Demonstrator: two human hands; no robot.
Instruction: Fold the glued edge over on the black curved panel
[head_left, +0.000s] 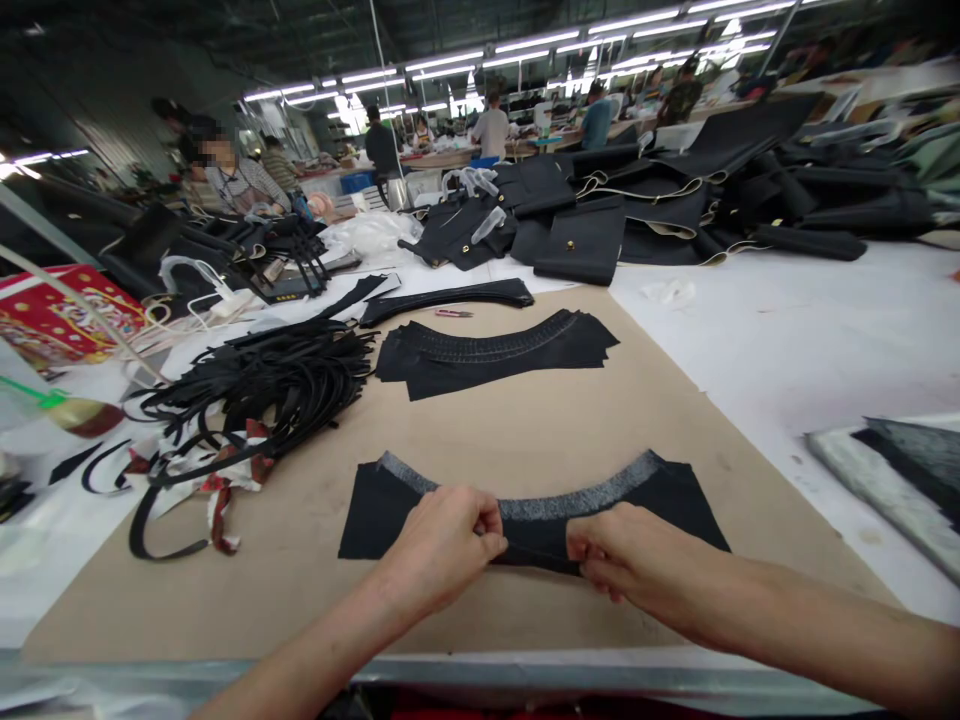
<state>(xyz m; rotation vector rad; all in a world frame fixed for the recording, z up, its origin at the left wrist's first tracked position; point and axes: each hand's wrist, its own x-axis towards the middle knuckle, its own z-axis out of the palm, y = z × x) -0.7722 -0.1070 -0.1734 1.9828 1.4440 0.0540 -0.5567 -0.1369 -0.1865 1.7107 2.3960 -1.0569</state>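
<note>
Black panel [535, 532]: long axis parallels desk [780, 330] front edge, concave side away. Left hand [454, 530], right hand [616, 548] pinch near edge; open brown sheet [495, 430] beyond.

Head-height view, forward (and downward)

Long rows of tube lights [538, 42] glow beneath a dark ceiling [202, 25]. A ribbed wall [112, 112] rises at left, beyond the white-topped worktable [720, 325].

The left forearm [322, 635] and right forearm [795, 610] are angled inward; the left hand [450, 535] is pinched, the right hand [628, 548] is curled, a gap left between.
</note>
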